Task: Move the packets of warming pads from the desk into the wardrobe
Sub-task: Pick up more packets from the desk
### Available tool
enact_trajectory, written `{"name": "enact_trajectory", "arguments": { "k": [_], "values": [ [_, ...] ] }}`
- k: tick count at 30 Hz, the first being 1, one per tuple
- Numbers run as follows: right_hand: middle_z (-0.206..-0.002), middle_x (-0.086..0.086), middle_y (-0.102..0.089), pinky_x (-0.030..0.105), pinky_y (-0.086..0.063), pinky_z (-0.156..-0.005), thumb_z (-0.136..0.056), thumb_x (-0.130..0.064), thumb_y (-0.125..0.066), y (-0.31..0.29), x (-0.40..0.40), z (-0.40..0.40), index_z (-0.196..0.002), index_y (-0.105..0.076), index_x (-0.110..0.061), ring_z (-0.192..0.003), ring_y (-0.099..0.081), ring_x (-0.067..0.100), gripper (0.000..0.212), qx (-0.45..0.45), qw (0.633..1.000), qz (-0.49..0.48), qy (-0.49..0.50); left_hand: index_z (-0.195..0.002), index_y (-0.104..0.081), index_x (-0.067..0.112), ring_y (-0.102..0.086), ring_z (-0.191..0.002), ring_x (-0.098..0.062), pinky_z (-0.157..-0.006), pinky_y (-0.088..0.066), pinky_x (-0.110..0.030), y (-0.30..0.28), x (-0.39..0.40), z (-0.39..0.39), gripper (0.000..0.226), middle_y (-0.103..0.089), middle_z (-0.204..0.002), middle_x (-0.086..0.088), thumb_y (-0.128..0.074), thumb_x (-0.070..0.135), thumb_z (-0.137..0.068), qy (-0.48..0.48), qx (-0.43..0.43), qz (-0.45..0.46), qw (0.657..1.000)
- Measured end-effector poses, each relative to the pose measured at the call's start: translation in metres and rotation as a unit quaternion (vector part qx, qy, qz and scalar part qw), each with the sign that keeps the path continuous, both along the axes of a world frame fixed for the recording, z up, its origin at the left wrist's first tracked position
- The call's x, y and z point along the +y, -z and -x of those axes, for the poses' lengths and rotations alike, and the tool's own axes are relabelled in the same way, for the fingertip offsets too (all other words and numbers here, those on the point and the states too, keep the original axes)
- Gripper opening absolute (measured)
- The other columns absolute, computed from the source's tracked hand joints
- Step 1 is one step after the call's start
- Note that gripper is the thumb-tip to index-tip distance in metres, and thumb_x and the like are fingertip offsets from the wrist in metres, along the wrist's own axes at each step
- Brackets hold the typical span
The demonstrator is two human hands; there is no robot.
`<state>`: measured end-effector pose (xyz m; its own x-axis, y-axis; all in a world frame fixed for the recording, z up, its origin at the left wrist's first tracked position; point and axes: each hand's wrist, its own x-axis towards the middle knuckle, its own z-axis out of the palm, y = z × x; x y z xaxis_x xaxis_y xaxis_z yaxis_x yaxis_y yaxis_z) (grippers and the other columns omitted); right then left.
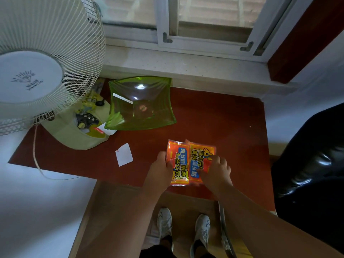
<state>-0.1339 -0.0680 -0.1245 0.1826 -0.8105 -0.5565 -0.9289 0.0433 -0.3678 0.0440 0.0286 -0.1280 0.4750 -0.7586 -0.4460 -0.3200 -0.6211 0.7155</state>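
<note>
Red-brown surface [214, 112] runs under the window sill, and at ten o'clock a big white fan [37, 71] stands on it, its cage cut off by the frame's left edge. Beside the fan's base sits a green translucent dish [141, 103], and at nine o'clock from my hands lies a small white paper square [124, 154]. At three o'clock a dark glossy shape fills the edge; I cannot tell what it is.

Two orange packets of warming pads [189, 162] lie side by side near the front edge of the surface, at twelve o'clock from my wrists, the left one overlapping the right. My left hand [160, 174] grips the left packet's outer edge, thumb on top, fingers curled under and hidden. My right hand [216, 174] lies half open on the right packet, fingertips [214, 159] pressing its face; whether it has any hold beneath I cannot tell. The right packet's lower half is covered by that hand.
</note>
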Motion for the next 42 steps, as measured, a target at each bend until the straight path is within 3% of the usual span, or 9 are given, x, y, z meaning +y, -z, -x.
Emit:
{"name": "enact_trajectory", "arguments": {
  "k": [5, 11, 16, 21, 23, 26, 32, 38, 42],
  "values": [
    [-0.150, 0.019, -0.041, 0.051, -0.035, -0.119, -0.080, -0.030, -0.091, 0.008, -0.004, -0.002, -0.144, -0.041, -0.006, -0.143, -0.040, 0.040, 0.084, -0.005, 0.998, -0.004, 0.063, -0.115, -0.053, 0.029, -0.074, -0.095, -0.013, -0.076, -0.063, -0.034, -0.009, 0.007, -0.002, 0.014, -0.073, -0.110, 0.006, -0.057, 0.021, -0.104, -0.042, 0.033, 0.030, 0.998],
    [-0.115, 0.016, -0.063, 0.049, -0.061, -0.082, -0.074, -0.005, -0.090, 0.008, 0.001, 0.006, -0.114, -0.033, -0.015, -0.095, -0.067, 0.036, 0.071, -0.102, 0.958, -0.040, 0.264, -0.126, -0.056, 0.027, -0.073, -0.096, -0.008, -0.076, -0.060, -0.029, -0.023, 0.013, -0.009, 0.039, -0.074, -0.109, 0.010, -0.067, 0.015, -0.091, -0.074, 0.043, 0.048, 0.995],
    [-0.104, 0.015, -0.076, 0.040, -0.058, -0.078, -0.092, -0.017, -0.069, 0.000, -0.008, 0.025, -0.105, -0.069, -0.009, -0.093, -0.071, 0.034, 0.016, -0.047, 0.978, -0.049, 0.197, -0.123, -0.053, 0.034, -0.066, -0.084, 0.008, -0.062, -0.046, -0.012, -0.048, 0.013, -0.014, 0.036, -0.066, -0.099, 0.024, -0.064, 0.017, -0.093, -0.055, 0.025, 0.056, 0.997],
    [-0.093, 0.012, -0.075, 0.032, -0.046, -0.065, -0.095, -0.015, -0.059, -0.030, -0.011, 0.041, -0.078, -0.062, -0.019, -0.072, -0.064, 0.023, 0.018, -0.081, 0.983, -0.013, 0.163, -0.105, -0.053, 0.049, -0.064, -0.083, 0.020, -0.058, -0.046, -0.013, -0.085, 0.011, -0.016, 0.031, -0.071, -0.091, 0.030, -0.062, 0.032, -0.081, -0.036, 0.031, 0.066, 0.997],
    [-0.097, 0.009, -0.075, 0.030, -0.049, -0.062, -0.094, -0.012, -0.058, -0.049, -0.014, 0.044, -0.096, -0.068, -0.015, -0.077, -0.070, 0.022, 0.011, -0.112, 0.979, -0.018, 0.171, -0.101, -0.053, 0.055, -0.066, -0.085, 0.014, -0.067, -0.050, -0.023, -0.104, 0.007, -0.013, 0.033, -0.068, -0.094, 0.037, -0.061, 0.043, -0.072, -0.031, 0.035, 0.076, 0.996],
    [-0.105, 0.008, -0.076, 0.030, -0.055, -0.058, -0.092, -0.006, -0.055, -0.078, -0.021, 0.047, -0.121, -0.064, -0.010, -0.086, -0.076, 0.024, 0.031, -0.155, 0.973, -0.019, 0.173, -0.101, -0.056, 0.059, -0.070, -0.090, 0.004, -0.079, -0.057, -0.034, -0.131, -0.001, -0.008, 0.036, -0.072, -0.095, 0.029, -0.064, 0.048, -0.068, -0.032, 0.036, 0.099, 0.994],
    [-0.105, -0.001, -0.076, 0.049, -0.066, -0.079, -0.095, -0.013, -0.060, -0.160, -0.042, 0.061, -0.119, -0.057, -0.027, -0.087, -0.078, 0.021, 0.028, -0.272, 0.946, 0.025, 0.177, -0.120, -0.050, 0.049, -0.068, -0.087, 0.010, -0.064, -0.044, -0.013, -0.190, -0.020, 0.004, 0.038, -0.070, -0.100, 0.026, -0.060, 0.018, -0.101, 0.007, -0.021, 0.147, 0.989],
    [-0.105, 0.007, -0.078, 0.061, -0.064, -0.082, -0.097, -0.028, -0.061, -0.227, -0.060, 0.083, -0.108, -0.060, -0.033, -0.091, -0.079, 0.032, 0.012, -0.384, 0.896, 0.078, 0.207, -0.109, -0.055, 0.047, -0.061, -0.088, 0.022, -0.064, -0.041, -0.005, -0.244, -0.035, 0.030, 0.038, -0.067, -0.095, 0.043, -0.053, 0.010, -0.099, -0.006, -0.037, 0.218, 0.975],
    [-0.100, 0.000, -0.077, 0.052, -0.067, -0.077, -0.100, -0.034, -0.064, -0.253, -0.064, 0.102, -0.097, -0.054, -0.042, -0.085, -0.080, 0.022, 0.014, -0.402, 0.887, 0.113, 0.195, -0.108, -0.057, 0.048, -0.060, -0.086, 0.023, -0.068, -0.042, -0.022, -0.267, -0.043, 0.053, 0.029, -0.063, -0.096, 0.048, -0.052, 0.025, -0.092, -0.018, -0.043, 0.238, 0.970]
  ]
}}
